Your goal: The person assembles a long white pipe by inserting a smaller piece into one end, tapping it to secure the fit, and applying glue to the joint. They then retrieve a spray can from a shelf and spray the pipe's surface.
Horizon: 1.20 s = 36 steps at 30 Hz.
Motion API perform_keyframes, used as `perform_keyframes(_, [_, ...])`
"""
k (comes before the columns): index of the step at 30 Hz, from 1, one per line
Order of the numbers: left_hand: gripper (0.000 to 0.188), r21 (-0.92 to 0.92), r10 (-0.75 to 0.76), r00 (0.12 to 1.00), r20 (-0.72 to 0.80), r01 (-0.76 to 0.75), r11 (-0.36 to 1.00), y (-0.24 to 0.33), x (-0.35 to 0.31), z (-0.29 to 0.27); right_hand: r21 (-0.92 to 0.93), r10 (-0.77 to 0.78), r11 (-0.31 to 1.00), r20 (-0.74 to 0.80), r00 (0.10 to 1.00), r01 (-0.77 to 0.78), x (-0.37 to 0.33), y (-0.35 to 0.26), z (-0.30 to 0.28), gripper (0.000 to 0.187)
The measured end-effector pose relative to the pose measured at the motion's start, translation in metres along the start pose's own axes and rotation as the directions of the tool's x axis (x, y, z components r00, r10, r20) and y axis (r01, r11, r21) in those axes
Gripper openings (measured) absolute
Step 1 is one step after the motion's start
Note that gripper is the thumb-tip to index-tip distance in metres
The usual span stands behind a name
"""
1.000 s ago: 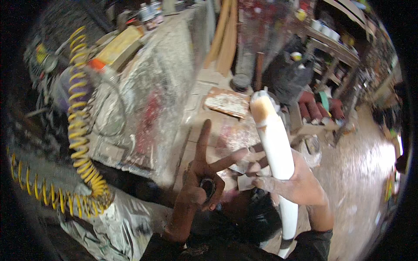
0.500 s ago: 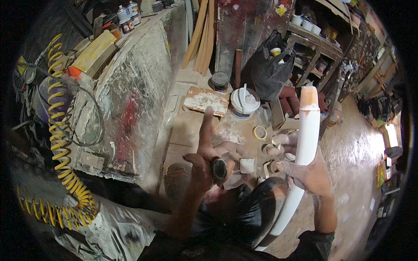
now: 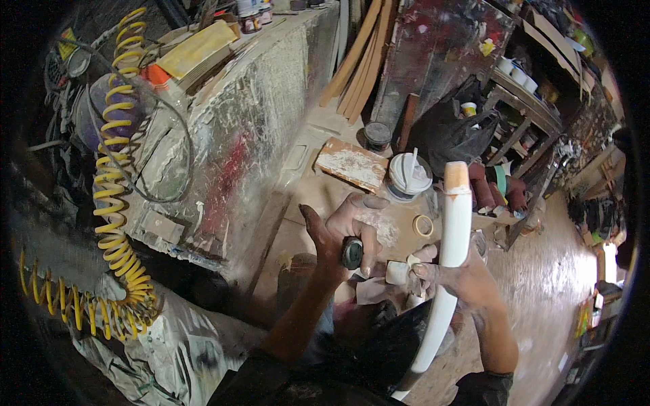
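A long, curved, white-coated piece with a bare wood-coloured tip [image 3: 457, 237] runs down towards my lap. Round its middle my right hand [image 3: 477, 281] is closed, with fingertips showing on the left side. My left hand [image 3: 345, 227] is palm up, its thumb stretched out to the left and its fingers bent. Against that palm sits a small dark round-ended thing [image 3: 352, 253], whose kind I cannot make out. Between the hands lies a small pale square piece [image 3: 397, 273], close to the right fingertips; whether they touch it I cannot tell.
Beyond my hands are a white-dusted board [image 3: 352, 164], a white tub [image 3: 409, 176], a dark pot [image 3: 377, 137] and a tape ring [image 3: 423, 226]. A black bag [image 3: 460, 132] stands farther back. A scuffed bench side [image 3: 237, 149] and coiled yellow hose [image 3: 112, 183] are left.
My left index finger, stretched forward before, is now bent in. The white piece sits a little lower and farther left in view. The surroundings have shifted right and down.
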<state>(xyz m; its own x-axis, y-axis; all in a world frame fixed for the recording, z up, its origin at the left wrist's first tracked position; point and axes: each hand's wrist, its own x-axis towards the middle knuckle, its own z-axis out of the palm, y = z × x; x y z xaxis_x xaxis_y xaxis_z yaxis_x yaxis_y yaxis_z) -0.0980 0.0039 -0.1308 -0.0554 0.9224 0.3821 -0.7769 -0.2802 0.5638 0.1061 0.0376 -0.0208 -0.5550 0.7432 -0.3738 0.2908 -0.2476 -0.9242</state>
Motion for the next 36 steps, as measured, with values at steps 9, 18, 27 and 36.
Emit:
perform_keyframes(9, [0.065, -0.190, 0.152, 0.979, -0.134, -0.176, 0.966, 0.015, -0.014, -0.039, -0.148, -0.243, 0.956, 0.092, 0.966, 0.255, 0.075, 0.038, 0.018, 0.041])
perform_keyframes(18, [0.020, 0.511, 0.330, 0.855, -0.401, -0.090, 0.855, 0.040, -0.011, -0.038, 0.208, -0.178, 0.970, 0.275, 0.945, 0.122, 0.047, 0.022, 0.037, 0.041])
perform_keyframes(27, [0.024, 0.697, 0.352, 0.928, -0.125, -0.170, 0.696, 0.066, 0.016, -0.010, -0.083, 0.174, 0.985, 0.403, 0.899, -0.154, 0.025, -0.003, 0.041, 0.038])
perform_keyframes(36, [0.032, 0.660, 0.093, 0.993, 0.071, -0.117, 0.742, 0.077, 0.016, 0.006, -0.023, 0.085, 0.996, 0.386, 0.918, -0.083, 0.008, -0.009, 0.028, 0.042])
